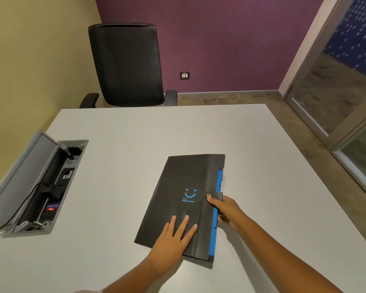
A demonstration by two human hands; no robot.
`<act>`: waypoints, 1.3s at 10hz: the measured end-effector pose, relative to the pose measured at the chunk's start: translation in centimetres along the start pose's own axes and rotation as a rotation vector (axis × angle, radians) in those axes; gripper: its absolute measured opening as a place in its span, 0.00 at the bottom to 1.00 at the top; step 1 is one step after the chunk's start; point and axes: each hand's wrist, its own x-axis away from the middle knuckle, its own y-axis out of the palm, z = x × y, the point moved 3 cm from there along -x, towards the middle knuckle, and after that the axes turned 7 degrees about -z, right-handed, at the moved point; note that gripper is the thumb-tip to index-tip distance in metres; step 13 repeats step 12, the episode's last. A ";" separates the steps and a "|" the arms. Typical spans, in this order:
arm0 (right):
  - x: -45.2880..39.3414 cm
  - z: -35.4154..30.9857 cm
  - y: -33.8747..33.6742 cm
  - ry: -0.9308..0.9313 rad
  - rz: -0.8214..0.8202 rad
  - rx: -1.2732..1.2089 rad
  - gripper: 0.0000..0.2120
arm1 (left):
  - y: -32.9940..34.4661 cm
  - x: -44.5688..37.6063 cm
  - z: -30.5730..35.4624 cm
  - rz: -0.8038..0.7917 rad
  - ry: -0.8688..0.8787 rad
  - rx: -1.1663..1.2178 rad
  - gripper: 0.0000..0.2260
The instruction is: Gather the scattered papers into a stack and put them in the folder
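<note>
A black folder [184, 182] with a blue smiley logo lies closed on the white table [135, 134], near its front right. Blue tabs [219, 180] stick out along the folder's right edge. My left hand [173, 235] rests flat on the folder's near cover, fingers spread. My right hand [226, 210] grips the folder's right edge, thumb on top by a small black flap, fingers underneath. No loose papers are in sight; any inside the folder are hidden.
An open grey cable box [49, 187] with plugs and a black cord sits in the table at the left. A black mesh office chair [127, 64] stands at the far side. A glass door [336, 92] is at the right.
</note>
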 end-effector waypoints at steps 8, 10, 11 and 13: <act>0.2 3.7 -1.5 0.097 -0.042 0.175 0.04 | -0.4 4.7 -19.2 -0.173 -0.642 0.063 0.36; -0.4 3.5 -1.3 0.012 0.007 0.399 0.07 | -0.1 5.4 -19.7 -0.237 -0.684 0.189 0.35; -0.5 3.5 -1.2 -0.061 0.080 0.591 0.05 | -0.4 5.1 -19.4 -0.263 -0.689 0.368 0.35; -0.8 3.6 -0.8 -0.177 0.138 0.748 0.09 | -0.7 3.3 -16.4 -0.251 -0.526 0.423 0.36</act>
